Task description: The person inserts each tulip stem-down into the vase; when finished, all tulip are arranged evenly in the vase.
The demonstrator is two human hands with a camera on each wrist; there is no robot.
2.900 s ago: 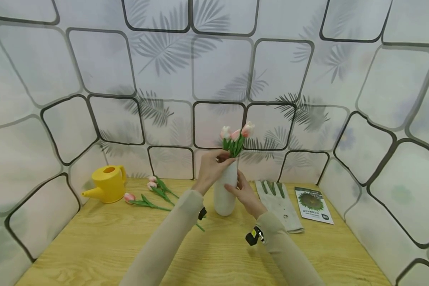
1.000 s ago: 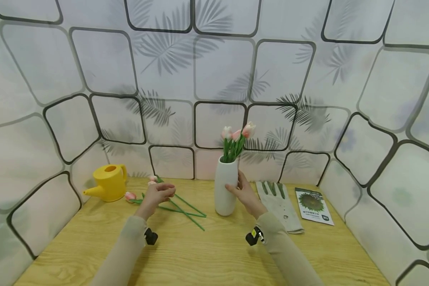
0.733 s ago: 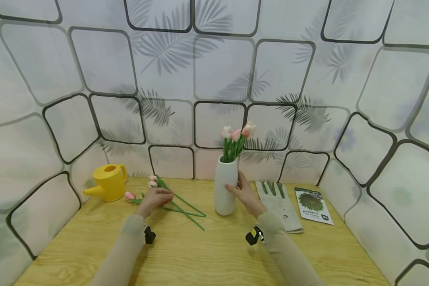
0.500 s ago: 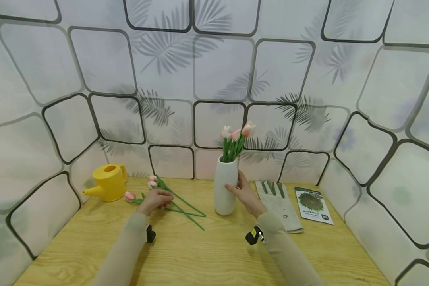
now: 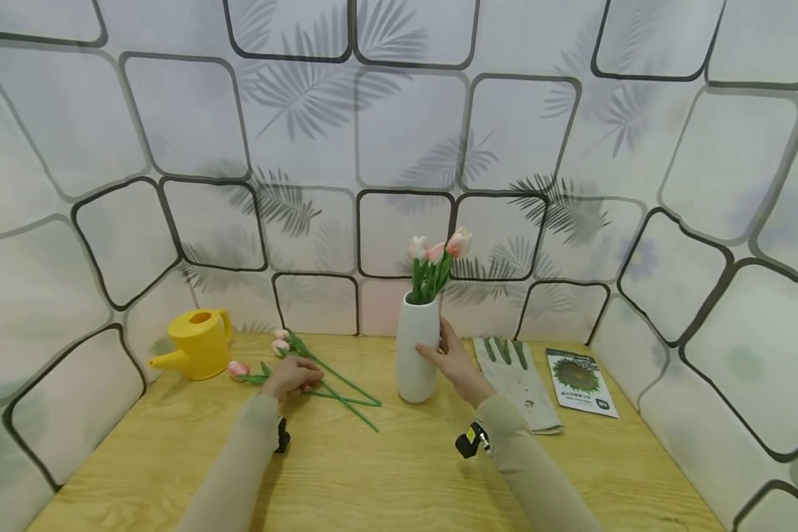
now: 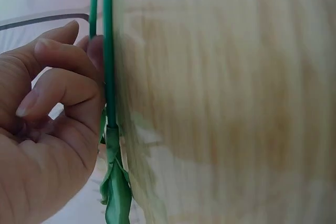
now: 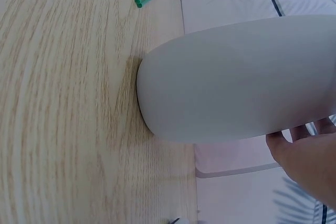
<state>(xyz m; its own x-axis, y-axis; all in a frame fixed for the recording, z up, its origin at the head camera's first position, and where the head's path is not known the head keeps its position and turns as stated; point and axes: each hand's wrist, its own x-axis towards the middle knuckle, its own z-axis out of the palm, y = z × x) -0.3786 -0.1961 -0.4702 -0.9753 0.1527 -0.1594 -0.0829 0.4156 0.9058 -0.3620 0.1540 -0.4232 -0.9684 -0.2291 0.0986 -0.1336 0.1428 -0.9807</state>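
Observation:
Three pink-and-white tulips (image 5: 428, 277) stand in a tall white vase (image 5: 417, 355) on the table. My right hand (image 5: 459, 366) holds the vase's right side, thumb in front and fingers behind; the right wrist view shows its fingertips along the vase wall (image 7: 226, 82). On the left, more tulips (image 5: 239, 369) lie with their green stems crossing. My left hand (image 5: 292, 377) is down among them, partly covering them. In the left wrist view its fingers (image 6: 63, 87) are curled, and a tulip stem (image 6: 94, 3) runs into the fingertips; another stem (image 6: 109, 77) passes in front.
A yellow watering can (image 5: 201, 346) stands at the back left, beyond the loose tulips. Right of the vase lie a pale glove (image 5: 522, 384) with green fingertips and a seed packet (image 5: 581, 382) with a sunflower picture. Patterned walls (image 5: 319, 236) enclose the wooden table (image 5: 386, 473).
My left hand has left the vase's mouth, moved left and lowered to the loose tulips, its fingers now curled at a stem. My right hand has stayed on the vase.

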